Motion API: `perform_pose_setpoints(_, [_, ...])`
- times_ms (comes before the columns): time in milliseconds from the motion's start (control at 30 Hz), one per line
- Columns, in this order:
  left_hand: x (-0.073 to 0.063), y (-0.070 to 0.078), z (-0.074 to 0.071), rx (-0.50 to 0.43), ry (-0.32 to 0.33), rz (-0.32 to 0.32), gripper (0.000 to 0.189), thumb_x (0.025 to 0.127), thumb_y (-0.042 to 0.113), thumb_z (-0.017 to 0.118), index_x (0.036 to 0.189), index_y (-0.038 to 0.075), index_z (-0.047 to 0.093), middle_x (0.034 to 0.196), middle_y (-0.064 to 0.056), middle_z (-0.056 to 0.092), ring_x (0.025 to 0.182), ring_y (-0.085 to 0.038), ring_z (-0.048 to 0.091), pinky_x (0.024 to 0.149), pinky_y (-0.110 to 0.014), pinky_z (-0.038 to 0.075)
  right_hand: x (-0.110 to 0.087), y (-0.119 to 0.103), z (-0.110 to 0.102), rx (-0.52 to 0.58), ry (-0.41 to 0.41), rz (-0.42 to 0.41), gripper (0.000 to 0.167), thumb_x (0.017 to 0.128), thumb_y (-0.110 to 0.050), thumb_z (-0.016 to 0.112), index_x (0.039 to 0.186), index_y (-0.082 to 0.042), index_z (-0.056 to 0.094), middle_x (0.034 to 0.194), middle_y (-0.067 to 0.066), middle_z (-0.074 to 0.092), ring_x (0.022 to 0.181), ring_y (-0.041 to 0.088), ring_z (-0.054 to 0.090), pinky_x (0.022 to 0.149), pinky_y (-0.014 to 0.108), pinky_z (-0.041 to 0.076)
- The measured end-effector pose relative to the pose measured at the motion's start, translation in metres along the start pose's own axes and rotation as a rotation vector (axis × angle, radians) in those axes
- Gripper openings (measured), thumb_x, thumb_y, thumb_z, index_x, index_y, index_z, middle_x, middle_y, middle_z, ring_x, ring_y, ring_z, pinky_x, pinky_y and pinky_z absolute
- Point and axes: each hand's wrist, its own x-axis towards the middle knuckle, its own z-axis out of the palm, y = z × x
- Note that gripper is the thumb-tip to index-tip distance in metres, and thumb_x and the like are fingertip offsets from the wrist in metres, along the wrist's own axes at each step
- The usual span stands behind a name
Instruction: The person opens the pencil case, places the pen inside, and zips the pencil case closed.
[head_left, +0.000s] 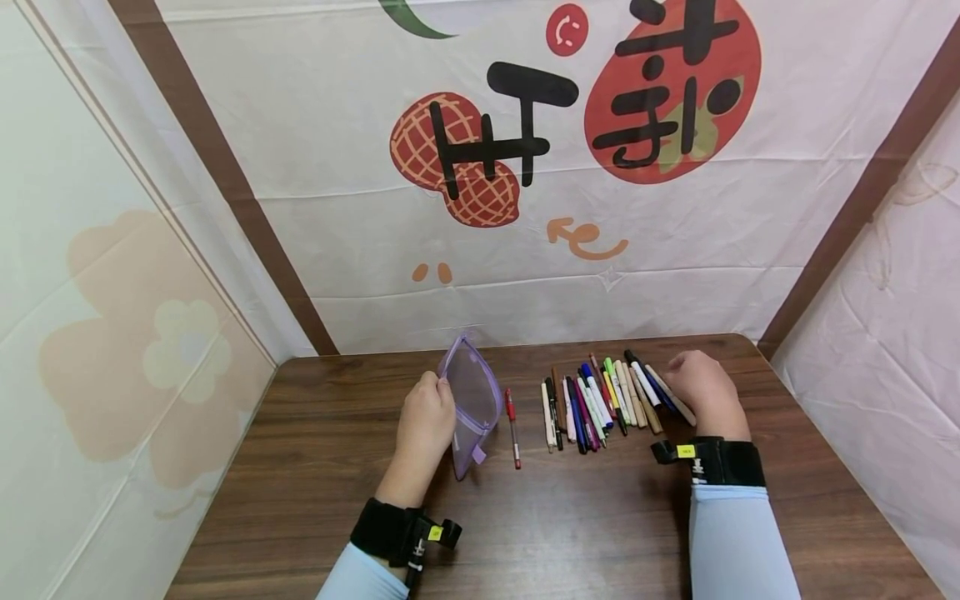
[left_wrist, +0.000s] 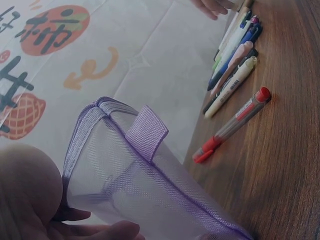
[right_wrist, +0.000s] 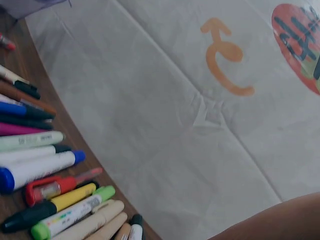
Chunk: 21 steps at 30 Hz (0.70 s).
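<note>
My left hand (head_left: 429,419) grips a purple mesh zip pouch (head_left: 476,383) by its left side, holding it upright at the table. The pouch's mouth and a small purple tab (left_wrist: 147,132) show in the left wrist view. A red-capped pen (head_left: 513,429) lies alone to the right of the pouch. Farther right is a row of pens and markers (head_left: 592,408) in many colours, side by side. My right hand (head_left: 705,390) is at the row's right end, beside a beige pen (head_left: 672,397). In the left wrist view its fingers (left_wrist: 212,7) look loosely extended; contact is unclear.
The brown wooden table (head_left: 330,500) ends at the back against a printed white cloth (head_left: 337,225). More cloth hangs at the left and right sides. A black strap with a camera sits on each wrist.
</note>
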Motion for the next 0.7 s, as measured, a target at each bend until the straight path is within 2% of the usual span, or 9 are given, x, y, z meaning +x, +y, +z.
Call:
perform_pose_setpoints(200, [0.000, -0.002, 0.001, -0.002, -0.021, -0.004, 0.030, 0.118, 0.017, 0.044, 0.114, -0.007, 0.064, 0.093, -0.021, 0.070, 0.079, -0.032, 0.069, 0.072, -0.050, 0.061, 0.005, 0.007, 0.002, -0.010, -0.038, 0.001, 0.046, 0.112, -0.022, 0.064, 0.146, 0.009, 0.066, 0.148, 0.038, 0.066, 0.127, 0.056, 0.068, 0.105, 0.068, 0.058])
perform_pose_setpoints(400, [-0.001, 0.000, 0.003, -0.005, -0.032, -0.004, 0.031, 0.119, 0.018, 0.044, 0.115, -0.006, 0.064, 0.094, -0.021, 0.070, 0.078, -0.031, 0.068, 0.071, -0.049, 0.061, 0.007, 0.011, -0.004, -0.028, -0.064, -0.010, 0.038, 0.107, -0.019, 0.070, 0.132, 0.009, 0.075, 0.131, 0.033, 0.075, 0.107, 0.044, 0.074, 0.096, 0.062, 0.061])
perform_pose_setpoints(567, [-0.001, 0.001, 0.000, -0.003, -0.024, -0.005, 0.031, 0.119, 0.018, 0.045, 0.114, -0.006, 0.063, 0.093, -0.020, 0.070, 0.076, -0.031, 0.067, 0.069, -0.048, 0.060, 0.013, 0.016, -0.001, -0.020, -0.117, -0.007, 0.035, 0.106, -0.021, 0.073, 0.126, 0.007, 0.078, 0.128, 0.030, 0.077, 0.104, 0.040, 0.074, 0.093, 0.058, 0.063])
perform_pose_setpoints(700, [0.000, 0.001, -0.002, -0.001, -0.022, -0.005, 0.031, 0.118, 0.017, 0.045, 0.114, -0.006, 0.064, 0.094, -0.021, 0.070, 0.077, -0.032, 0.069, 0.070, -0.049, 0.061, 0.020, 0.022, 0.005, -0.021, -0.108, -0.021, 0.031, 0.104, -0.020, 0.075, 0.123, 0.005, 0.078, 0.123, 0.029, 0.078, 0.101, 0.039, 0.074, 0.090, 0.056, 0.063])
